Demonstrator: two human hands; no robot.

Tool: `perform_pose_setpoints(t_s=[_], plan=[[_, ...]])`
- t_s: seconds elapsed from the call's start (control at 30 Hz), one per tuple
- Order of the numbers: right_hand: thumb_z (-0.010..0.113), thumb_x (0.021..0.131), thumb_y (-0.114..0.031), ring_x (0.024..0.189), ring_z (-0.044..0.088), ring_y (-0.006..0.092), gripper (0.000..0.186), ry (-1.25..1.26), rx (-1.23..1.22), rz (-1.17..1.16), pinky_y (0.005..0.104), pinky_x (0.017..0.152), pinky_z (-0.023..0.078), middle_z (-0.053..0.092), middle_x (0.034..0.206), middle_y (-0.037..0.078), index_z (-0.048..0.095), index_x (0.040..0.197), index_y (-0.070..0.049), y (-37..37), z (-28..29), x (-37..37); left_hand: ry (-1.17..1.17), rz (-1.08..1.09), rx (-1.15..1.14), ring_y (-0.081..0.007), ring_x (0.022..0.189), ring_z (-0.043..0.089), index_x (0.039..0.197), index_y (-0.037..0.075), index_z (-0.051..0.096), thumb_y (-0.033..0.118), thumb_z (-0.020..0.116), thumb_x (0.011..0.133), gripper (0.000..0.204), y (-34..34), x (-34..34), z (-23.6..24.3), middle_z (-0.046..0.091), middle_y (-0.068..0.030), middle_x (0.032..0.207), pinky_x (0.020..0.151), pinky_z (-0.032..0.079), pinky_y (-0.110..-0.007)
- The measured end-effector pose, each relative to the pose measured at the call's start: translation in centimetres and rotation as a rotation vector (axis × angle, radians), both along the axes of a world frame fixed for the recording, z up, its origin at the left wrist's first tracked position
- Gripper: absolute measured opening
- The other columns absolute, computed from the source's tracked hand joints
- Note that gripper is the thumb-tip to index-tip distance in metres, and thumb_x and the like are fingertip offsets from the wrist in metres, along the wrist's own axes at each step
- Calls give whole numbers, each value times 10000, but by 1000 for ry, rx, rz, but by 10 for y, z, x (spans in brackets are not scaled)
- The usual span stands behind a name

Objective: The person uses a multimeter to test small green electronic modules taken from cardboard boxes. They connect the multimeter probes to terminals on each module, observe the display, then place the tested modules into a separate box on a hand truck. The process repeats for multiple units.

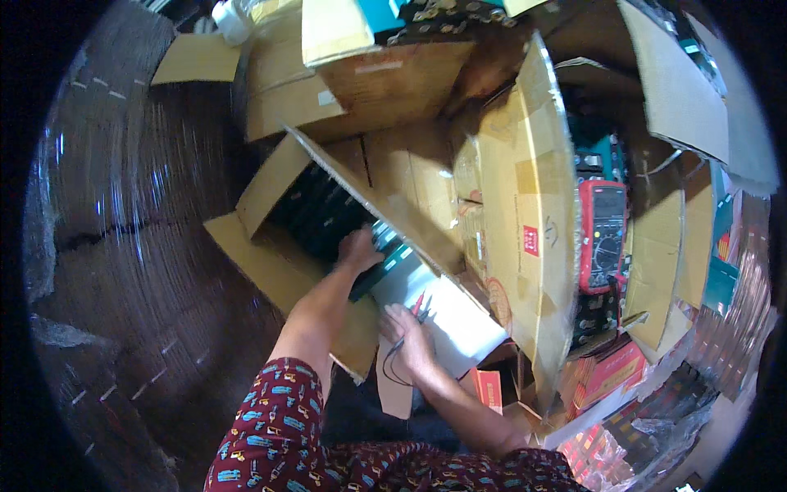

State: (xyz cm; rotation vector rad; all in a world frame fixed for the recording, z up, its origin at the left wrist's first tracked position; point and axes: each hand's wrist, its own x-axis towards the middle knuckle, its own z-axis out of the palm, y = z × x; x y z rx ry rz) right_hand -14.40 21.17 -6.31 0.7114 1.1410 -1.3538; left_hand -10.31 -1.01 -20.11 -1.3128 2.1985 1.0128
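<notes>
An open cardboard box (246,238) stands tilted in front of me, with dark green blocks (324,209) packed inside. My left hand (358,252) reaches into it, fingers curled on the edge of a dark green block (399,261) with pale marks. Lower right, my right hand (406,332) holds a pair of test probes, with a red probe (419,304) and a black one sticking out past the fingers. A black lead (387,361) loops below that hand. Beside the probe tips lies a bright white panel (463,324).
A red-framed multimeter (602,238) rests on dark items inside another open carton (525,205) at right. Behind stands a carton (393,78) holding metal-topped parts. Stacked cardboard (131,205) wrapped in clear film fills the left. Orange-red packets (607,377) lie at lower right.
</notes>
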Motion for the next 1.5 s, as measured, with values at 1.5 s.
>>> perform_pose_setpoints(t_s=[1.5], plan=[[569,1068,-283,801,633,69,325,645,-166,512,229,642,513,726,1050,2,654,1275,-47,29,176,-67,843,385,216,-166,1021,669,1263,-29,577,124,911,648,716,56,46,395,719,-120,1127,928,557,-352]])
